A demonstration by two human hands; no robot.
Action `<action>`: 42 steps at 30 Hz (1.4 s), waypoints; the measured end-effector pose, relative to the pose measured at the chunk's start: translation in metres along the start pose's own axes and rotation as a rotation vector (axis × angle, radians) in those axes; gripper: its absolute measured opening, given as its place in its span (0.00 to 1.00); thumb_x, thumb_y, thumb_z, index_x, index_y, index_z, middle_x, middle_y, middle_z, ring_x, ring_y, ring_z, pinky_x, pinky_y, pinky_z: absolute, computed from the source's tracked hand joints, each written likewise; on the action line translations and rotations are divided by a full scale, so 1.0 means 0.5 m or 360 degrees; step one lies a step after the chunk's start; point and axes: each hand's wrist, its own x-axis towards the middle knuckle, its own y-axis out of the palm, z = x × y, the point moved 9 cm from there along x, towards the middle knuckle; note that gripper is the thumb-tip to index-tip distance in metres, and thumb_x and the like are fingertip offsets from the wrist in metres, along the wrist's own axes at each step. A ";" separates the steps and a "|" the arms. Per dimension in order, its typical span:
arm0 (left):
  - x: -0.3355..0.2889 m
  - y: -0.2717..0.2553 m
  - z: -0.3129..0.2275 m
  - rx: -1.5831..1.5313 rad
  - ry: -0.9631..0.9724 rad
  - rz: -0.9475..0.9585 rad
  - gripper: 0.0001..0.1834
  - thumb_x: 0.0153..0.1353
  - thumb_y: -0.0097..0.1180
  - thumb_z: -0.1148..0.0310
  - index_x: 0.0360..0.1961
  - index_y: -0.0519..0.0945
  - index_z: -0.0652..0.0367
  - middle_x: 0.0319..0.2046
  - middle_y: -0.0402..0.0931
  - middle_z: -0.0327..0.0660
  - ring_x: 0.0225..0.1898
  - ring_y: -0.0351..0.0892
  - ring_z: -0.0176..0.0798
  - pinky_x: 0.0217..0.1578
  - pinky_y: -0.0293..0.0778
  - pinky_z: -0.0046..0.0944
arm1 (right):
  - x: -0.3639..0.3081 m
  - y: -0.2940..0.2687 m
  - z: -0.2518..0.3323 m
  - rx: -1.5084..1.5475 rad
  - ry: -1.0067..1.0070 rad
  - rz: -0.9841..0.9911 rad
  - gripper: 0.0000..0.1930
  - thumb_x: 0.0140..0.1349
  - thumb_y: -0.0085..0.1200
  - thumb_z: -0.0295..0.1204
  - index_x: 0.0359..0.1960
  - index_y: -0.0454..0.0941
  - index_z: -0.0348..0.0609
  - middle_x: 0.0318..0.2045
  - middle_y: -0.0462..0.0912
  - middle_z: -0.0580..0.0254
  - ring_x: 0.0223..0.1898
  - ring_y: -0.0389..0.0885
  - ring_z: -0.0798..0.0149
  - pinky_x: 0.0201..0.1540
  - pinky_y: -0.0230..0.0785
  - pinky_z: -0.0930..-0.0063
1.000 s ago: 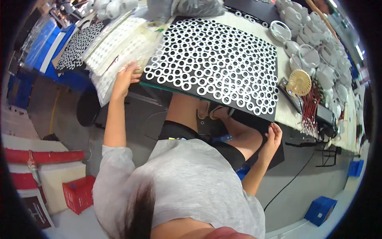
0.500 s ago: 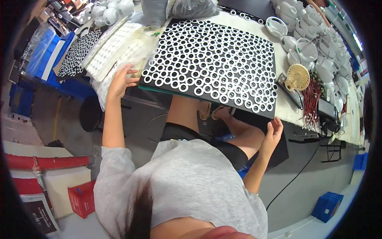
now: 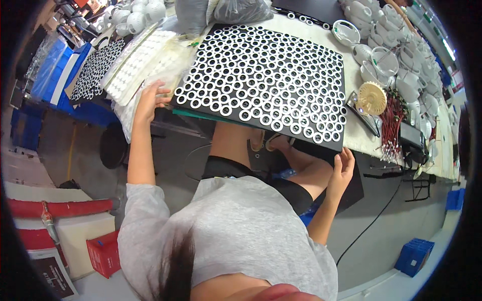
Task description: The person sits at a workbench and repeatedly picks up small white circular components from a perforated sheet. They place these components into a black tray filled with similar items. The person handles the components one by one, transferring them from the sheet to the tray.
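Observation:
A large black board (image 3: 201, 104) covered with many white rings lies on the near part of the table, overhanging its edge above my lap. The rings have dark centres and are packed closely across it. Beneath its near left edge shows a strip of green sheet (image 3: 193, 115). My left hand (image 3: 150, 102) is at the board's near left corner, fingers stretched and apart, tips by the edge and a clear plastic bag (image 3: 124, 118). At the near right corner, my right hand (image 3: 342, 165) has curled fingers with thumb and fingertips around the corner; the undersides of the fingers are hidden.
White sheets of round pieces (image 3: 135, 65) lie left of the board, a second ring-covered board (image 3: 95, 72) beyond. Grey bags (image 3: 243, 11) stand behind. To the right are a cream fan-like part (image 3: 371, 98), red wires (image 3: 394, 123) and piled white housings (image 3: 409, 83).
The whole view has shifted slightly, with the board appearing a little further left. Both hands stay at its near corners in about the same pose.

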 end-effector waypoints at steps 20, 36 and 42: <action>0.139 0.038 0.071 0.0156 -0.0103 0.0160 0.19 0.54 0.43 0.54 0.32 0.72 0.62 0.16 0.70 0.36 0.11 0.63 0.25 0.11 0.56 0.22 | 0.149 0.025 -0.080 -0.0075 0.0567 0.0192 0.20 0.58 0.39 0.47 0.23 0.70 0.42 0.09 0.61 0.74 0.08 0.56 0.78 0.07 0.46 0.86; 0.120 0.067 0.011 0.0474 0.0762 -0.0139 0.21 0.57 0.34 0.62 0.33 0.71 0.73 0.33 0.73 0.57 0.37 0.72 0.49 0.38 0.63 0.40 | 0.192 0.030 -0.127 0.0384 0.0115 0.0098 0.21 0.60 0.37 0.44 0.19 0.69 0.40 0.19 0.73 0.66 0.20 0.68 0.74 0.26 0.61 0.81; 0.159 0.039 0.073 0.0287 0.0308 -0.0049 0.23 0.58 0.37 0.58 0.34 0.71 0.73 0.28 0.74 0.46 0.30 0.70 0.34 0.34 0.65 0.33 | 0.167 0.053 -0.055 -0.0239 0.0003 0.0221 0.22 0.60 0.38 0.41 0.19 0.70 0.33 0.15 0.68 0.69 0.20 0.62 0.74 0.26 0.58 0.80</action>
